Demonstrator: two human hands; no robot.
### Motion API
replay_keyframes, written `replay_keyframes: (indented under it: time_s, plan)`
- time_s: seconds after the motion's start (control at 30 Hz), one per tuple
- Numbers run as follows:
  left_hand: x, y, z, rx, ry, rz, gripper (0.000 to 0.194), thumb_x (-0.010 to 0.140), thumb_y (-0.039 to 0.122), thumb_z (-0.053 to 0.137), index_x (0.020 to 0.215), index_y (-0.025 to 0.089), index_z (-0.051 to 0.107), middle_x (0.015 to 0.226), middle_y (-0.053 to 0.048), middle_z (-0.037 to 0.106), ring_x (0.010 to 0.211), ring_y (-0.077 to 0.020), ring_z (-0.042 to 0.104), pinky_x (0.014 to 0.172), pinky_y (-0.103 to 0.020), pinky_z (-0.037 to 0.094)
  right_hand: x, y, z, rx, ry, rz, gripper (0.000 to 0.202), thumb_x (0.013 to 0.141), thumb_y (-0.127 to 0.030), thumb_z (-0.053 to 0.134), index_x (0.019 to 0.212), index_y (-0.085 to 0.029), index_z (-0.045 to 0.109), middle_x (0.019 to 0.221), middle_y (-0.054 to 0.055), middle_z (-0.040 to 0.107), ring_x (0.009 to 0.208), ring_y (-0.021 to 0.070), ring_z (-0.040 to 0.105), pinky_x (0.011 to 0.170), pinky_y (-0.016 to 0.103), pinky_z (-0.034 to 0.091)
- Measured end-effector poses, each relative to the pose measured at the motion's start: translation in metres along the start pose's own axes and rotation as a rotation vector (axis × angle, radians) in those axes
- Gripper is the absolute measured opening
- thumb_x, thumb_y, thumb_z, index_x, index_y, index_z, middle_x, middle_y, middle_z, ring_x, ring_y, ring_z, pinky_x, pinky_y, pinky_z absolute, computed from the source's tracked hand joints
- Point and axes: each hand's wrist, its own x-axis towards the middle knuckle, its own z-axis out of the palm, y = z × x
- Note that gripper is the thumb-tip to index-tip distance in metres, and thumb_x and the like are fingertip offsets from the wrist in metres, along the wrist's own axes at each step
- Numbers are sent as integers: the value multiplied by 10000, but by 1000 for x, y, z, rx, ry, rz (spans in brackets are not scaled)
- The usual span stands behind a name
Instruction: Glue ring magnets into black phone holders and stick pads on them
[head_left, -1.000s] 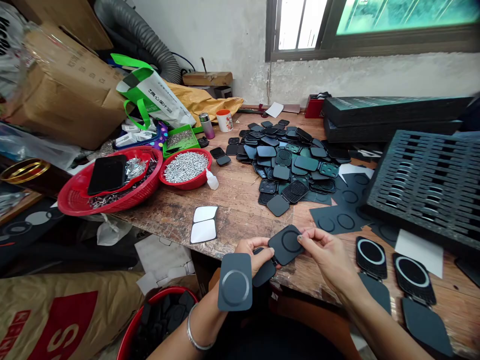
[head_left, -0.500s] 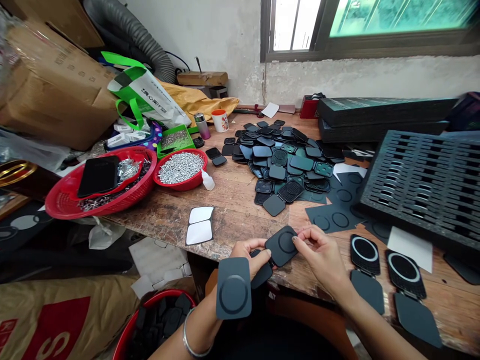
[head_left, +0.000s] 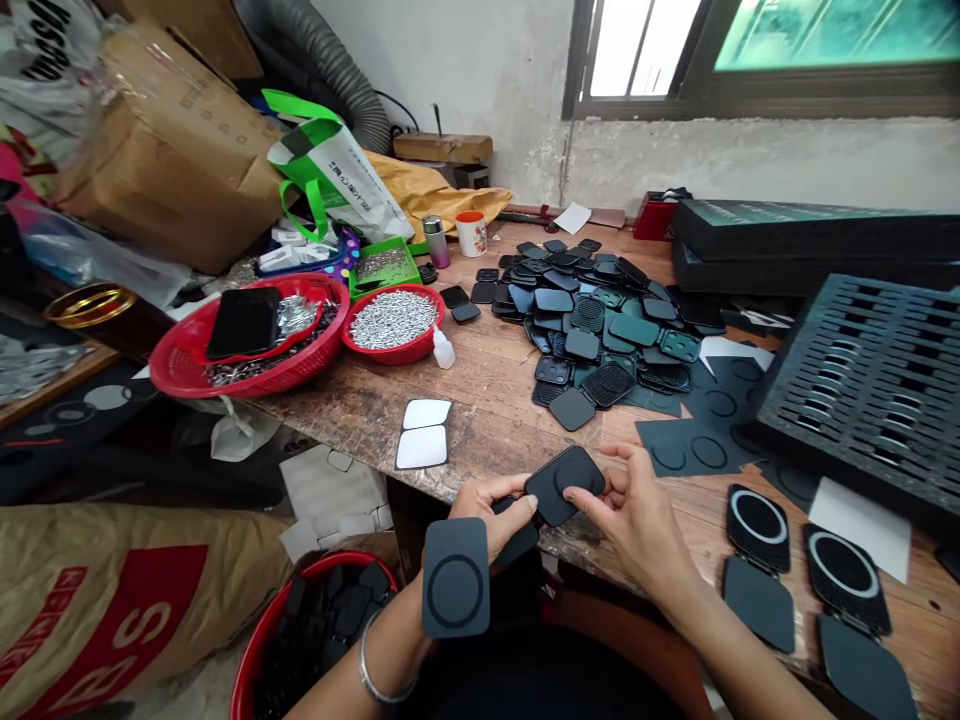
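Observation:
My left hand [head_left: 484, 505] is closed on a dark hinged folding plate [head_left: 553, 490], with the thumb near its hinge. The upper leaf tilts up and bears a dark ring; the lower leaf hangs partly hidden behind the hand. My right hand [head_left: 641, 520] pinches that leaf's right side, its thumb pressed on the face by the ring. A dark rounded sheet with a ring outline [head_left: 456, 550] lies against my left wrist, above a silver bangle [head_left: 367, 668]. To the right, two opened hinged plates with white rings [head_left: 757, 515] lie on the table.
A heap of dark hinged plates [head_left: 581, 345] lies mid-table. Ring-marked dark sheets [head_left: 679, 445] and a slotted black foam tray [head_left: 862, 390] sit right. At left are red baskets [head_left: 176, 370], small metal pins [head_left: 394, 322], a small bottle [head_left: 443, 350] and white-backed pieces [head_left: 422, 448].
My right thumb has moved from the leaf's right edge inward onto its face by the ring. The view has swung slightly left, so the table things appear farther right.

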Motion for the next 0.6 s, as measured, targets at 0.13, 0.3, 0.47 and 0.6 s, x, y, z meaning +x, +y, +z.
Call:
replay_keyframes:
  time_s: [0.13, 0.3, 0.47, 0.6]
  plan:
    - [-12, -2, -11, 15, 3, 32, 353, 794, 320, 629, 1087, 142, 709, 838, -70, 719, 718, -195, 630, 642, -255, 481, -2, -1, 20, 129, -85, 11, 347, 766, -463, 640, 1011, -243, 530, 542, -68, 506, 435, 114, 432, 441, 233, 311]
    - [-31, -9, -57, -56, -82, -77, 363, 767, 316, 658, 1082, 141, 706, 781, -77, 730, 680, -190, 658, 634, -254, 500, 1, -4, 46, 14, -203, 51, 437, 887, -530, 434, 595, -209, 486, 408, -46, 424, 357, 93, 396, 385, 225, 274]
    - [-71, -29, -159, -45, 46, -347, 255, 692, 196, 675, 930, 122, 733, 704, -10, 719, 630, -157, 649, 605, -208, 473, 3, -5, 44, 56, -160, 76, 382, 896, -536, 422, 773, -199, 551, 490, -46, 490, 340, 79, 390, 359, 212, 278]
    - [-92, -72, -196, -111, 343, -362, 153, 784, 163, 574, 831, 108, 708, 607, 36, 668, 578, -128, 621, 576, -197, 466, -1, -6, 30, -16, -135, 14, 319, 887, -504, 471, 823, -205, 563, 537, -39, 496, 379, 89, 431, 386, 220, 323]
